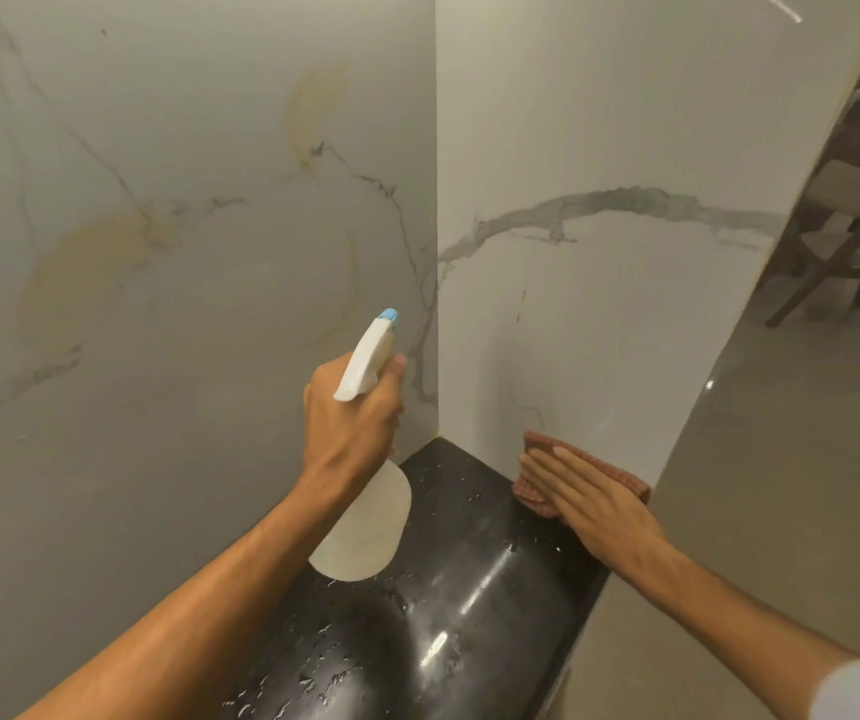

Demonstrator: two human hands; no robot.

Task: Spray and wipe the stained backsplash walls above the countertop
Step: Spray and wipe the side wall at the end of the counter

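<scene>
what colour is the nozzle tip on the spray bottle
Light blue; the nozzle tip caps the white spray bottle in the left hand, head view.

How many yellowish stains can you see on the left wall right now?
3: a large one at mid-left, one upper centre, a faint streak near the corner. More may lie outside view.

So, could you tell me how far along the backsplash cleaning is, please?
The left hand aims the white spray bottle at the left marble wall, whose yellowish stains remain. The right hand presses a reddish cloth low against the right wall, which looks clean.
</scene>
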